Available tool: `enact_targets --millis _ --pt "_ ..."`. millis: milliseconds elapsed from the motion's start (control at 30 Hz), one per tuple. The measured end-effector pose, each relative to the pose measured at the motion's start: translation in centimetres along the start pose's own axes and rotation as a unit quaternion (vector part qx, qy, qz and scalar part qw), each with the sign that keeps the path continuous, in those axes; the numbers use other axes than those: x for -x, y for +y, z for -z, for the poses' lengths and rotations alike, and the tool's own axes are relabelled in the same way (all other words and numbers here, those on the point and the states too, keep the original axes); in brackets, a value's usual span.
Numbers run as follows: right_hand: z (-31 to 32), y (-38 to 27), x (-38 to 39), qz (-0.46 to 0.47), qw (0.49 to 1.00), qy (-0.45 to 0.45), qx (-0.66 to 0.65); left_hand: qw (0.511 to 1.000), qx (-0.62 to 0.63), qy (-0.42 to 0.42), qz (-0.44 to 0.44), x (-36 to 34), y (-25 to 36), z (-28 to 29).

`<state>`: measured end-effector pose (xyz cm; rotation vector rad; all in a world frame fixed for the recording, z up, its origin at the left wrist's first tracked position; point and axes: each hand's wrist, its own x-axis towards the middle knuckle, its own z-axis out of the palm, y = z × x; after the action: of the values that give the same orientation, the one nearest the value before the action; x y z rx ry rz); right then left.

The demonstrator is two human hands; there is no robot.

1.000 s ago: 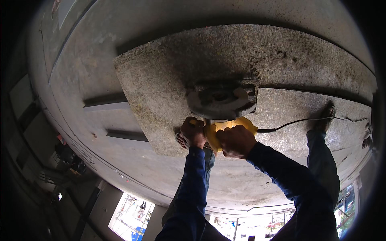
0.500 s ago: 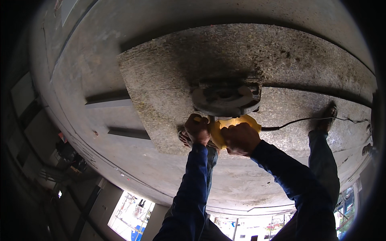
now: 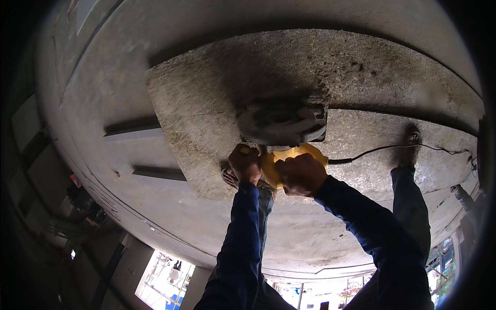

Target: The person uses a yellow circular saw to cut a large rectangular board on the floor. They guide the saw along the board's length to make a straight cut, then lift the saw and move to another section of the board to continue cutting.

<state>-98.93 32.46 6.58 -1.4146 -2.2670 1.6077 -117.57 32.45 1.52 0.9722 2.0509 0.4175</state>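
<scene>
A circular saw (image 3: 281,124) with a dark guard and yellow body rests on a large, rough, speckled grey-brown board (image 3: 196,93). My left hand (image 3: 245,164) is closed round the saw's front handle, a bit of yellow showing at the fist. Wrapped about the yellow rear handle is my right hand (image 3: 299,176). A dark cut line (image 3: 382,112) runs from the saw to the board's right side. The blade itself is hidden. From the rear of the saw a black cord (image 3: 382,149) trails right across the board.
Two grey bars (image 3: 133,134) stick out from under the board's left edge. My feet are on the board, one shoe (image 3: 413,138) near the cord. Another person's limb (image 3: 457,191) shows at the far right. Dark clutter (image 3: 85,201) lies far left on the concrete floor (image 3: 124,88).
The saw, with both my hands on it, has moved a little left along the board, and the cut line is slightly longer. The whole view has shifted slightly too.
</scene>
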Motion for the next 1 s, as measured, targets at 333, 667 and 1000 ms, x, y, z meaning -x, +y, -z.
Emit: enact_targets --millis 333,667,1000 --pt "0.7 -0.3 -0.7 -0.007 0.999 -0.040 -0.009 0.999 0.020 -0.021 0.018 -0.5 0.2 0.2" --pt "0.8 0.4 -0.5 -0.068 0.994 -0.078 0.034 0.997 0.058 -0.046 -0.029 -0.9 -1.2 -1.3" --pt "-2.0 -2.2 -3.7 -0.070 0.992 -0.031 -0.100 0.995 0.100 -0.028 0.004 -3.7 -4.9 3.2"
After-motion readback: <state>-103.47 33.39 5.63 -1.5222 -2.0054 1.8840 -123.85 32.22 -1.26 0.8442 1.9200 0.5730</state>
